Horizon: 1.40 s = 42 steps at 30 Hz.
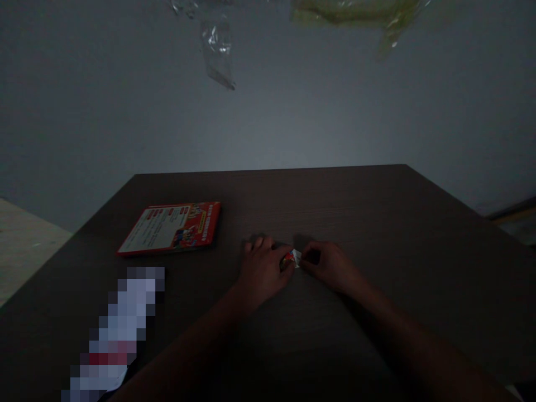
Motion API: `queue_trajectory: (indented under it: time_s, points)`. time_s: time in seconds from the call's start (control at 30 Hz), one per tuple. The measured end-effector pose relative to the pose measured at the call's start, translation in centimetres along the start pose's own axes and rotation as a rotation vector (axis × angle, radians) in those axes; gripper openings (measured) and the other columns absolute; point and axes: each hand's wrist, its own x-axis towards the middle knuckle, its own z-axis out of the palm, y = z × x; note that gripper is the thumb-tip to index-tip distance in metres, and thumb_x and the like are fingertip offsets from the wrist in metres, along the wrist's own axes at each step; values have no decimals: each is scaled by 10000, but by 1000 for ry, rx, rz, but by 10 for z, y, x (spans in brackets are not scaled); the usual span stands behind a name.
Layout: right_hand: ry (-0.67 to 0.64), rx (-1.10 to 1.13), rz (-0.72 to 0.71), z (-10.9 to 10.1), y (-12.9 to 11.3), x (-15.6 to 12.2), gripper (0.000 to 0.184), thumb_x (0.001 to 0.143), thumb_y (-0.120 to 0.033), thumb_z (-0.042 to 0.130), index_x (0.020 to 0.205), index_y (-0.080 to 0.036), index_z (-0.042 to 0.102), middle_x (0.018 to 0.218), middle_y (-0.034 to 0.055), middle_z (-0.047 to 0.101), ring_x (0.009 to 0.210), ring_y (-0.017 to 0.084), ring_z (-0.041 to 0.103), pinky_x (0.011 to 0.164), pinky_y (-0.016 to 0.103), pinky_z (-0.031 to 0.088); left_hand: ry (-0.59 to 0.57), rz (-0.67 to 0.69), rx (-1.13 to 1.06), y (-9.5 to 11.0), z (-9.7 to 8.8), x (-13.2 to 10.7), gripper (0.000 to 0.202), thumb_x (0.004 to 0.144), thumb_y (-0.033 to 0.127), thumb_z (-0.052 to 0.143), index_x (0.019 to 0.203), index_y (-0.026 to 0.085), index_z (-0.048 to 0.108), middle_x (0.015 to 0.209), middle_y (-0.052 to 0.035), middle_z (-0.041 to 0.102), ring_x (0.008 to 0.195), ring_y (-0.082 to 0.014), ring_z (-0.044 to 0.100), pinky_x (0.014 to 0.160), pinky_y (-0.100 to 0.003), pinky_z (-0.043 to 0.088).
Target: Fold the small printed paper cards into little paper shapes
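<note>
A small flat piece, brightly coloured with red and a white corner, lies between my two hands near the middle of the table. It looks like a sticker or a little card, too small to tell which. My left hand has its thumb and forefinger closed on the coloured side, while its other fingers rest on the table. From the right, my right hand pinches at the white edge with thumb and forefinger, the fingers curled.
A red-bordered booklet or flat box with printed text and figures lies left on the dark wooden table. Nearer me on the left is a blurred-out, pale elongated object. Behind the table stands a grey wall with clear and yellowish plastic tape.
</note>
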Motion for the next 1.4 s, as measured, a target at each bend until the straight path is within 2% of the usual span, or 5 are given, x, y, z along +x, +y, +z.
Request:
queue_trajectory:
  time_s: [0.43, 0.9, 1.4]
  points:
    - [9, 17, 15, -1, 6, 1, 60, 695, -217, 596, 738, -187, 625, 685, 8, 656, 610, 143, 588, 558, 237, 390, -27, -17, -11, 0, -1, 1, 329, 854, 449, 438, 1123, 321, 578, 1015, -63, 543, 999, -256, 453, 816, -403, 331]
    - [12, 26, 40, -5, 9, 0, 61, 684, -220, 608, 736, -192, 624, 701, 12, 657, 621, 146, 585, 564, 243, 395, -6, -5, -20, 0, 0, 0, 321, 856, 439, 433, 1126, 334, 571, 1012, -60, 539, 1001, -259, 451, 823, -413, 317]
    - [-21, 76, 88, -10, 13, 1, 34, 662, -210, 601, 676, -180, 590, 634, 1, 618, 584, 137, 560, 531, 230, 385, -23, -3, -19, -1, -1, 0, 335, 858, 454, 422, 1136, 338, 569, 1006, -60, 545, 993, -260, 452, 801, -402, 324]
